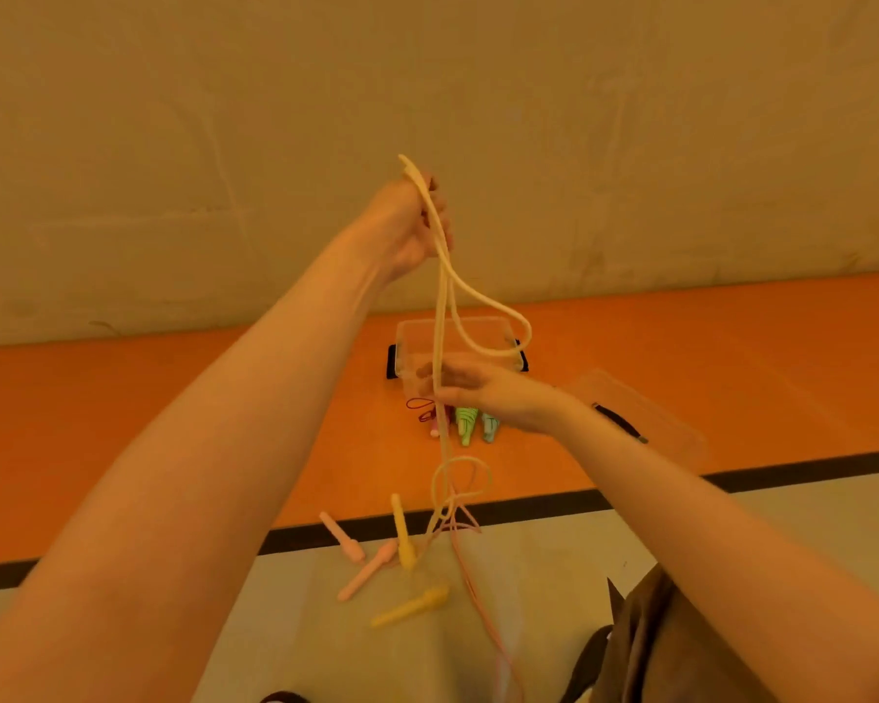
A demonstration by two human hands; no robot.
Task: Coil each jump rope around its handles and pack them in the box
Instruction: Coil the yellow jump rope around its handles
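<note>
Here, left hand (411, 225) gripping yellow rope (440, 317)

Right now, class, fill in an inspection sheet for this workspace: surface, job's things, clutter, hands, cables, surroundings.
Surface: orange floor with a black line, pale floor nearer.
Job's things: yellow rope held up, uncoiled; its yellow handles on the floor; pink handles and pink rope loose beside them; clear box open; coiled ropes lying before the box.
Clutter: box lid to the right.
Hands: left hand grips the rope high; right hand pinches it lower.
Cables: nothing seen.
Surroundings: plain wall.
</note>
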